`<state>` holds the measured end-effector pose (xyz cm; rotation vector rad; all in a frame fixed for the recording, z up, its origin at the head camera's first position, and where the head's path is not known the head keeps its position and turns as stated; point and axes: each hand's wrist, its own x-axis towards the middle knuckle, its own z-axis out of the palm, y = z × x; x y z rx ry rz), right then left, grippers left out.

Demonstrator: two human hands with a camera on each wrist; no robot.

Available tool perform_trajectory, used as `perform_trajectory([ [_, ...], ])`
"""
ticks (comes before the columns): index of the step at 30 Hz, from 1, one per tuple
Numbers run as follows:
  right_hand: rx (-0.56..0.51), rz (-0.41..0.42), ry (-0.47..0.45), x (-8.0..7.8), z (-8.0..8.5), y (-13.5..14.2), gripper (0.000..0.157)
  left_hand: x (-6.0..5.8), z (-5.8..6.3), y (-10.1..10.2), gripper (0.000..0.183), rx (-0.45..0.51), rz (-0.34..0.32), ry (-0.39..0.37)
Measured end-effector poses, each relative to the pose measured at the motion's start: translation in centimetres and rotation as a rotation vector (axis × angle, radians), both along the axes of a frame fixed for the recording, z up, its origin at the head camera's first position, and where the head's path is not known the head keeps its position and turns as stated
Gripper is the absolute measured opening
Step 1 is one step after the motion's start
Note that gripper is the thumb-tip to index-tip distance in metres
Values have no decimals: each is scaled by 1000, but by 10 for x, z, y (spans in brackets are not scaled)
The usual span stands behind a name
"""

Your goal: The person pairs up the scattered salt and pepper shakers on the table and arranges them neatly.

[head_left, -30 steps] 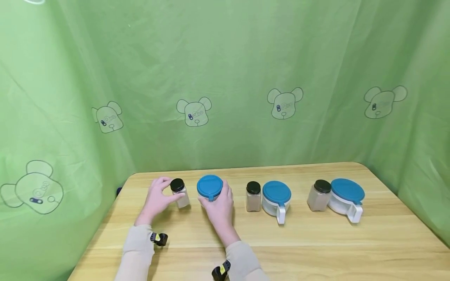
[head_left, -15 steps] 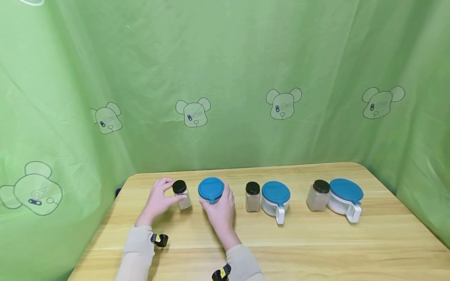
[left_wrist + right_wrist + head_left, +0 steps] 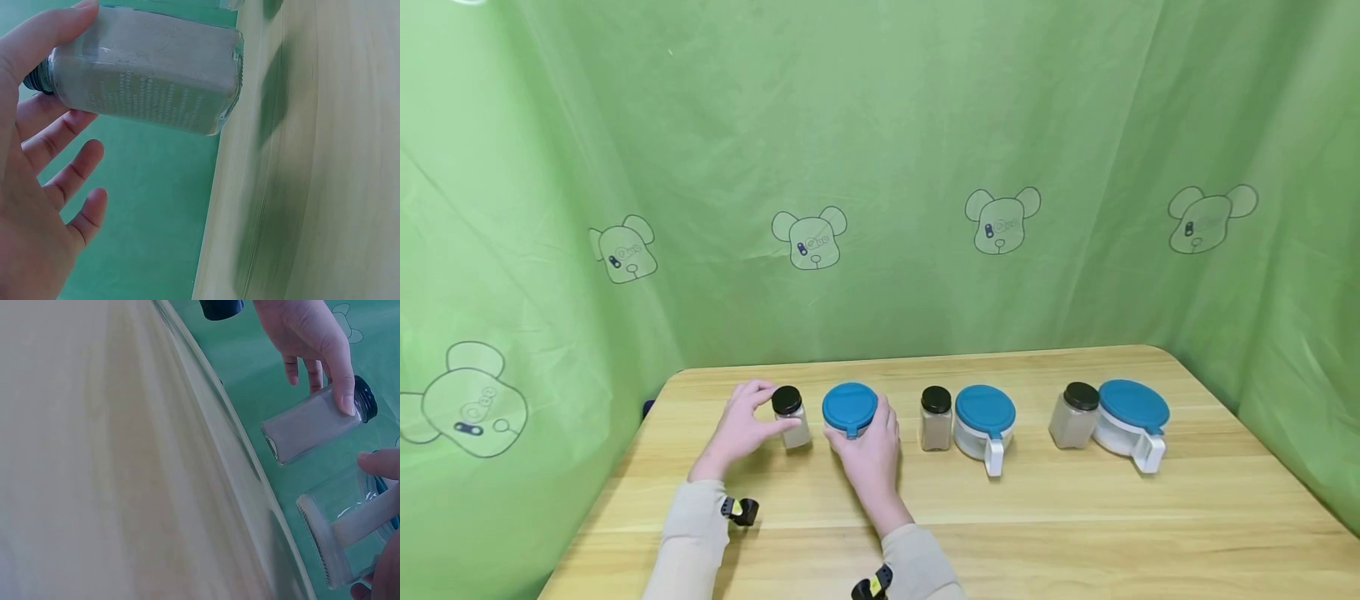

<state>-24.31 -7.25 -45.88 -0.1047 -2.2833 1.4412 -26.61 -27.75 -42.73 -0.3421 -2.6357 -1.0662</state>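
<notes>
My left hand (image 3: 741,429) pinches a square clear spice jar (image 3: 797,437) just below its black lid (image 3: 787,400), thumb on one side and fingers on the other. In the left wrist view the jar (image 3: 150,69) holds a pale powder, and its base is close over the table. My right hand (image 3: 872,454) grips a round clear seasoning pot with a blue lid (image 3: 850,406). The right wrist view shows white contents (image 3: 325,544) at that pot's bottom and its white handle (image 3: 369,519) between thumb and fingers. The two containers are side by side, slightly apart.
Right of my hands stand a spice jar (image 3: 936,425) and a blue-lidded pot (image 3: 985,408) close together. Farther right is another such pair, a jar (image 3: 1072,421) and a wider pot (image 3: 1133,404). A green curtain (image 3: 880,283) hangs behind the wooden table (image 3: 1037,533).
The spice jar in my left hand has moved slightly right and toward me. The pot in my right hand has come slightly toward me. Both grips look the same; the other containers stand still.
</notes>
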Motion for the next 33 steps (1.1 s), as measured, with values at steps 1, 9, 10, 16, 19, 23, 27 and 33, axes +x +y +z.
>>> perform_trajectory([
  [1,0,-1,3,0,0,0,95,0,0,0,65,0,-5,-1],
  [9,-2,4,-2,0,0,-1,97,-4,-4,3,58,-27,-46,-23],
  [10,-2,4,-2,0,0,-1,97,-4,-4,3,58,-26,-49,-33],
  [16,5,8,-19,1,-1,-1,98,-3,-4,5,62,0,-62,-84],
  [19,14,9,-25,1,-2,-1,99,-3,-5,6,60,7,-73,-95],
  [23,21,13,-30,2,-2,-1,99,-3,-6,6,57,7,-88,-104],
  [27,20,20,-30,2,-2,-1,98,-3,-7,5,56,18,-90,-120],
  [33,30,24,-35,1,-3,-1,98,-2,-7,6,56,21,-92,-130],
])
